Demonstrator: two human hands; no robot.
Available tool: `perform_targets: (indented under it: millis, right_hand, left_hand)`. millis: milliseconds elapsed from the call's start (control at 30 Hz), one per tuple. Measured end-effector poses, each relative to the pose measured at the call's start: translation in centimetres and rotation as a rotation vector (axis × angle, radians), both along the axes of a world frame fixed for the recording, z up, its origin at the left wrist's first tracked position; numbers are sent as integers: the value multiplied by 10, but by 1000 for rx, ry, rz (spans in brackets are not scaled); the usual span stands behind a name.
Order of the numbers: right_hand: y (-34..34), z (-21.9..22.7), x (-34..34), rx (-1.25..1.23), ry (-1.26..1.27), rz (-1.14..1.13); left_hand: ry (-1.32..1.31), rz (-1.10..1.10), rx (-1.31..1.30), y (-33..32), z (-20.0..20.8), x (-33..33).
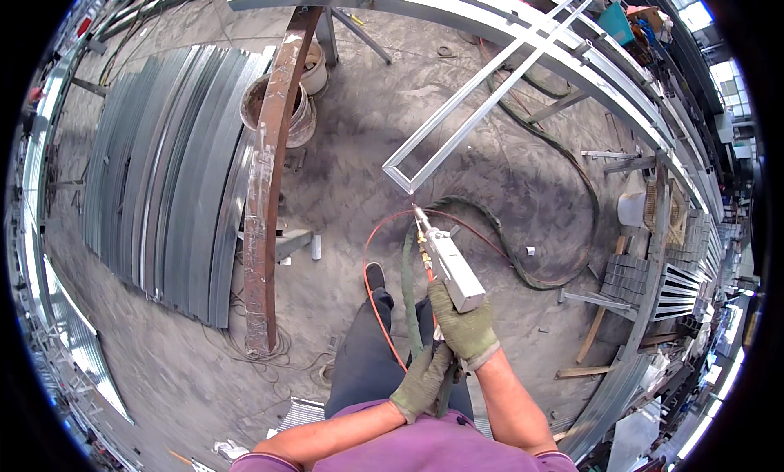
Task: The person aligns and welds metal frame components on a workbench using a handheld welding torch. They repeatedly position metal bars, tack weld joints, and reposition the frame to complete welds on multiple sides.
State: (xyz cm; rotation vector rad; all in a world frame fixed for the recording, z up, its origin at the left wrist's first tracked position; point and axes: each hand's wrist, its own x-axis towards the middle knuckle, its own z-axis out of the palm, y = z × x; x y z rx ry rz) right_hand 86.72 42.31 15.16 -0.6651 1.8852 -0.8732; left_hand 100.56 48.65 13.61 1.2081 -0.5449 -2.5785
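Note:
A white, boxy handheld welding gun (454, 269) with a narrow metal nozzle points away from me. My right hand (464, 325), in a green work glove, is closed around its rear part. Lower and to the left, my gloved left hand (420, 384) wraps around the dark green sleeved cable (411, 288) near the gun; its fingertips are partly hidden. The nozzle tip is just short of the mitred corner of a long, narrow silver metal frame (403, 176), with a small gap between them. An orange hose (369, 251) loops from the gun past my left leg.
The frame rests over a long metal beam (457, 19) at the back. A rusty brown beam (263, 202) stands left, beside a bucket (300, 117) and a stack of grey metal strips (163, 178). Cable curves over the floor at right, near stacked metal tubes (627, 278).

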Motion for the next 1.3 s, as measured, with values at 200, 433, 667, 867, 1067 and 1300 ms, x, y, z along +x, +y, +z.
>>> perform_targets:
  millis: [200,433,667,867,1067,1300]
  right_hand:
    - [28,-8,-38,-162,-96,-7]
    - [43,-32,-81,-348,-75,-16]
    - [47,-72,-103,-484,-155,-66]
    - [63,-84,-117,-269,-339,-79]
    - [53,-98,-112,-382,-256,-68]
    - [44,-113,-98,-378,-197,-92]
  left_hand:
    - [-65,-123,-226,3,-11,-23]
    - [-565,-144,-935,3,-51,-11]
    - [-924,-1543,-478,96,-76,100]
    - [-455,-1642,-491,115,-89,110]
    - [-140,-1602,-609,127,-83,75]
    - [69,-1611,-618,209,-165,-13]
